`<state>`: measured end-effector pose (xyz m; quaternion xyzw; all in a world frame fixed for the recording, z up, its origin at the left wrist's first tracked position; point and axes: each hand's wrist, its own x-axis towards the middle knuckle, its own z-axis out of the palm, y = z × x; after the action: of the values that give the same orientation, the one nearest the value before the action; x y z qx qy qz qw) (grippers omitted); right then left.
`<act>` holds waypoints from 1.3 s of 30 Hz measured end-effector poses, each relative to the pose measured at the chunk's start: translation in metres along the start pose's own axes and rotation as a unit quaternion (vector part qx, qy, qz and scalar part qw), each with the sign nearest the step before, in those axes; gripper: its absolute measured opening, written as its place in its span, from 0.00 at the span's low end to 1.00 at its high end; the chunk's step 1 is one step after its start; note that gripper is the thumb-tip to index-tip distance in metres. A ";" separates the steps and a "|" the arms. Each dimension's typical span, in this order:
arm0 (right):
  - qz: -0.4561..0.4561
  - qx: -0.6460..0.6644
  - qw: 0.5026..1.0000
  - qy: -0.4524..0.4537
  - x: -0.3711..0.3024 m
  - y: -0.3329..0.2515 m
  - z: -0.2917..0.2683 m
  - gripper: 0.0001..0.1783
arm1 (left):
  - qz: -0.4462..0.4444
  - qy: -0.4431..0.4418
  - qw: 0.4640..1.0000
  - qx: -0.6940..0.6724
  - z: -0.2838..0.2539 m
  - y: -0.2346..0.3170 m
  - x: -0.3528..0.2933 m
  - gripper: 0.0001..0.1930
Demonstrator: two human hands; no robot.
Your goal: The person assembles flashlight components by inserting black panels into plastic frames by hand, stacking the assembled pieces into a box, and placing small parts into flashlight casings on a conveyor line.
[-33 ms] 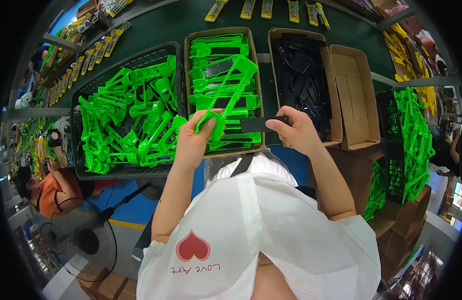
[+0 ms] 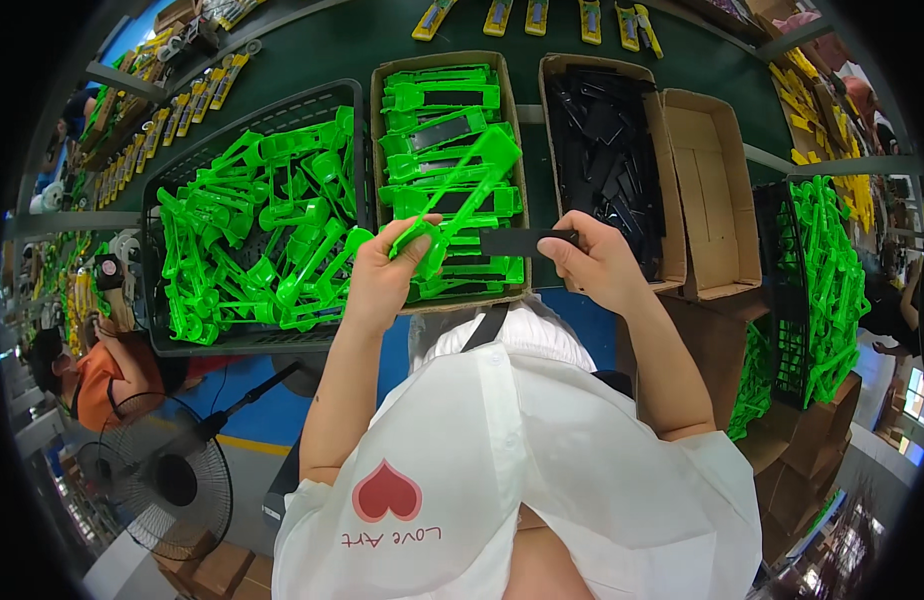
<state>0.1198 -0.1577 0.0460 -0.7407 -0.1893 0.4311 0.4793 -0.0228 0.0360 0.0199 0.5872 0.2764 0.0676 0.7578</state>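
Pinched in my left hand (image 2: 384,268) is one end of a bright green plastic frame (image 2: 470,193), long and open in the middle. Its far end tilts up and to the right over the middle box. My right hand (image 2: 600,262) grips a flat black plastic strip (image 2: 514,242) between thumb and fingers, its free end pointing left toward the frame. A small gap seems to separate strip and frame. Beneath both lies a cardboard box (image 2: 517,150) of stacked green frames, several with black strips in them.
On the left stands a black crate (image 2: 358,130) heaped with loose green frames. To the right, a cardboard box (image 2: 662,180) holds black strips beside another cardboard box (image 2: 717,200). Yellow-packed items (image 2: 590,20) line the far table. A fan (image 2: 177,480) stands behind at lower left.
The far end of the green frame has dipped a little lower and to the right, nearer the black strip. Both hands keep their hold.
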 end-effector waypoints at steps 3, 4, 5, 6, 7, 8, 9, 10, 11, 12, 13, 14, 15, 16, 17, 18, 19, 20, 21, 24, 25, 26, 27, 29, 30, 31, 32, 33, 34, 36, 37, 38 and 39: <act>-0.085 -0.032 0.995 -0.030 -0.005 -0.007 0.005 0.08 | -0.069 -0.087 0.992 0.063 -0.007 0.002 0.002 0.11; -0.082 -0.032 0.996 -0.032 -0.005 -0.012 0.008 0.08 | -0.072 -0.086 0.992 0.062 -0.009 0.001 0.001 0.11; -0.049 -0.051 0.997 -0.037 -0.003 -0.016 0.010 0.09 | -0.074 -0.091 0.989 0.093 -0.010 0.000 0.001 0.11; -0.016 -0.070 0.997 -0.041 -0.001 -0.017 0.011 0.11 | -0.077 -0.096 0.985 0.124 -0.011 -0.002 0.000 0.11; -0.009 -0.065 0.997 -0.048 0.000 -0.016 0.012 0.12 | -0.076 -0.097 0.988 0.095 -0.012 -0.006 -0.001 0.10; -0.008 -0.066 0.997 -0.050 0.001 -0.016 0.012 0.12 | -0.078 -0.095 0.988 0.093 -0.013 -0.006 -0.002 0.10; -0.007 -0.081 0.996 -0.042 0.001 -0.016 0.013 0.11 | -0.086 -0.099 0.988 0.077 -0.013 -0.005 -0.002 0.10; -0.006 -0.096 0.995 -0.033 0.001 -0.016 0.014 0.10 | -0.094 -0.103 0.988 0.060 -0.013 -0.005 -0.002 0.10; -0.006 -0.097 0.995 -0.035 0.001 -0.016 0.015 0.10 | -0.094 -0.101 0.989 0.059 -0.013 -0.007 -0.002 0.10; 0.000 -0.110 0.994 -0.022 0.001 -0.014 0.017 0.10 | -0.075 -0.100 0.990 0.069 -0.014 -0.012 0.000 0.10; 0.006 -0.122 0.992 -0.009 0.001 -0.012 0.019 0.11 | -0.057 -0.100 0.990 0.079 -0.015 -0.014 0.000 0.10; 0.007 -0.122 0.992 -0.009 0.003 -0.009 0.021 0.11 | -0.058 -0.101 0.990 0.078 -0.012 -0.010 -0.001 0.10; 0.024 -0.132 0.991 -0.010 0.007 -0.006 0.022 0.12 | -0.106 -0.090 0.988 0.072 -0.007 -0.002 -0.002 0.09; 0.040 -0.141 0.989 -0.009 0.010 -0.003 0.023 0.14 | -0.153 -0.079 0.983 0.066 -0.004 0.001 -0.003 0.08; 0.035 -0.146 0.989 -0.001 0.013 -0.003 0.024 0.15 | -0.111 -0.078 0.989 0.050 -0.005 -0.004 -0.002 0.08; 0.037 -0.145 0.989 0.001 0.015 0.002 0.026 0.15 | -0.112 -0.080 0.989 0.050 -0.006 -0.006 -0.001 0.08; -0.012 -0.222 0.974 0.032 0.018 0.009 0.029 0.18 | -0.086 -0.074 0.991 0.077 -0.006 -0.008 0.000 0.08; -0.061 -0.298 0.951 0.059 0.019 0.010 0.033 0.20 | -0.060 -0.065 0.991 0.102 -0.008 -0.010 0.000 0.08; -0.028 -0.422 0.904 0.067 0.019 0.005 0.035 0.26 | -0.061 -0.065 0.991 0.102 -0.008 -0.013 0.000 0.08; -0.037 -0.461 0.872 0.158 0.016 -0.003 0.030 0.27 | -0.011 -0.070 0.988 0.140 -0.011 -0.016 0.002 0.08; -0.089 -0.460 0.861 0.198 0.018 0.005 0.026 0.27 | -0.028 -0.087 0.989 0.116 -0.015 -0.015 0.003 0.08; -0.022 -0.318 0.939 0.127 0.018 0.005 0.022 0.24 | -0.044 -0.105 0.989 0.091 -0.016 -0.015 0.003 0.08; 0.045 -0.164 0.984 0.051 0.018 0.006 0.018 0.22 | -0.045 -0.106 0.989 0.091 -0.017 -0.016 0.003 0.08; 0.112 -0.090 0.989 -0.021 0.021 0.011 0.012 0.22 | 0.020 -0.118 0.982 0.145 -0.014 -0.016 0.006 0.08; 0.090 -0.128 0.988 0.014 0.021 0.015 0.015 0.20 | 0.020 -0.121 0.982 0.145 -0.011 -0.013 0.006 0.08; 0.068 -0.166 0.983 0.049 0.020 0.017 0.017 0.18 | 0.052 -0.130 0.949 0.282 -0.006 -0.007 0.005 0.08; 0.041 -0.180 0.981 0.063 0.017 0.014 0.021 0.17 | 0.084 -0.135 0.897 0.413 0.000 -0.004 0.003 0.08; 0.008 -0.192 0.979 0.074 0.018 0.017 0.024 0.17 | 0.158 -0.132 0.814 0.543 0.006 -0.005 0.003 0.12; -0.025 -0.203 0.975 0.087 0.020 0.023 0.028 0.17 | 0.159 -0.134 0.814 0.543 0.015 -0.004 0.006 0.12; -0.039 -0.201 0.973 0.104 0.025 0.029 0.033 0.17 | 0.043 -0.079 0.747 0.659 0.034 0.000 0.016 0.17; -0.070 -0.196 0.970 0.125 0.028 0.031 0.033 0.16 | 0.044 -0.065 0.742 0.666 0.038 -0.002 0.020 0.19; -0.098 -0.190 0.966 0.146 0.029 0.033 0.032 0.16 | 0.045 -0.070 0.739 0.668 0.040 -0.001 0.022 0.19; -0.041 -0.177 0.977 0.110 0.030 0.028 0.027 0.20 | 0.053 -0.072 0.752 0.653 0.042 0.000 0.026 0.18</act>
<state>0.1100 -0.1352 0.0034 -0.8480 -0.2388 0.2872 0.3759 0.0195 0.0115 0.0179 0.9561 0.1663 -0.1315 0.2023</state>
